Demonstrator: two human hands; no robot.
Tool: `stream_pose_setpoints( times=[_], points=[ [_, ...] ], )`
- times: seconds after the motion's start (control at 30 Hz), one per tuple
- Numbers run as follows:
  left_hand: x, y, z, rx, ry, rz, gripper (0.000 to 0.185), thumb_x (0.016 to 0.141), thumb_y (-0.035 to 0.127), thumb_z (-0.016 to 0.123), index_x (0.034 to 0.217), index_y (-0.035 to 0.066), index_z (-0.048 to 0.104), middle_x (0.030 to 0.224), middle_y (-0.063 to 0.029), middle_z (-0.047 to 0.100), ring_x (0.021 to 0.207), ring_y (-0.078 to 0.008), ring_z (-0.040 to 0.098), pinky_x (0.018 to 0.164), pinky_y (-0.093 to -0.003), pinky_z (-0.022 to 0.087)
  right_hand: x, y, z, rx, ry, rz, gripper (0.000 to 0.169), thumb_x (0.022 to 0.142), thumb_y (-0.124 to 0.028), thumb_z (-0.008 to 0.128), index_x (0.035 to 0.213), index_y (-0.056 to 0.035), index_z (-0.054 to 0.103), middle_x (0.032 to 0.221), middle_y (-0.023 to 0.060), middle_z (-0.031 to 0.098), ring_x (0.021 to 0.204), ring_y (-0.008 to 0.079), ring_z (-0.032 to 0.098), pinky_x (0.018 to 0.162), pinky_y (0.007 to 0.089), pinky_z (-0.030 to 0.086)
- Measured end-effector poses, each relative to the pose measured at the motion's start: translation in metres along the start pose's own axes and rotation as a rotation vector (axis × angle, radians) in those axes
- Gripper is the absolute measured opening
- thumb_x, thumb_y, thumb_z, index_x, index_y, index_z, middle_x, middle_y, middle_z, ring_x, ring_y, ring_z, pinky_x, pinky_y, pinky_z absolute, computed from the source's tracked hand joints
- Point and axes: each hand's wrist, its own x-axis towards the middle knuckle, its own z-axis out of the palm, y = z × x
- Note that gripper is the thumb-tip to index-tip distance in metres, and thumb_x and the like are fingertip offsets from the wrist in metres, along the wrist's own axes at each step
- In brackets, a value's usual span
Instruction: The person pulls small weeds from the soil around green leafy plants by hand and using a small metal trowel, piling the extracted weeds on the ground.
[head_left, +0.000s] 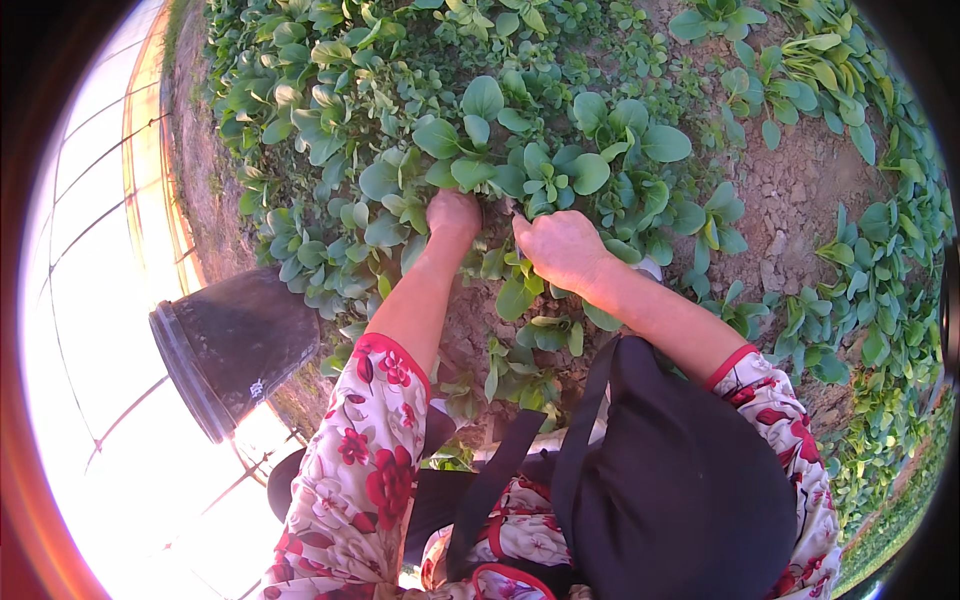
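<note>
Leafy green plants with rounded leaves grow from brown soil in front of me. My left hand reaches in low beneath the leaves, its fingers hidden by foliage and the back of the hand showing. Just to its right, my right hand is closed in a fist close to the plant bases. A thin tool, perhaps a small blade, shows narrowly at its thumb side; most of it is hidden inside the fist. The two hands are near each other but apart.
A black plastic bucket stands at the left, beside the bed, near a bright sheet wall with a grid of lines. More leafy plants grow along the right. Bare cracked soil shows between the rows. Black cloth hangs below my right arm.
</note>
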Motion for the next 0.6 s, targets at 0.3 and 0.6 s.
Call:
stream_pose_setpoints(
  times=[0.3, 0.6],
  points=[
    [-0.011, 0.01, -0.015, 0.12, -0.066, 0.07, 0.028, 0.089, 0.02, 0.05, 0.107, 0.01, 0.069, 0.117, -0.0074, 0.064, 0.111, -0.0206, 0.059, 0.085, -0.0317, 0.051, -0.005, -0.015, -0.006, 0.12, -0.006, 0.179, 0.013, 0.07, -0.008, 0.063, 0.081, -0.0003, 0.064, 0.072, 0.0152, 0.067, 0.07, 0.0305, 0.069, 0.059, 0.0392, 0.055],
    [-0.024, -0.002, -0.009, -0.307, 0.126, 0.052, 0.045, 0.08, 0.011, 0.059, 0.124, 0.003, 0.051, 0.121, -0.0181, 0.056, 0.11, -0.029, 0.057, 0.085, -0.0381, 0.052, 0.009, -0.017, -0.001, 0.1, 0.007, 0.146, 0.013, 0.069, -0.008, 0.062, 0.08, -0.0003, 0.063, 0.072, 0.0159, 0.067, 0.069, 0.0318, 0.068, 0.061, 0.0399, 0.054]
  ],
)
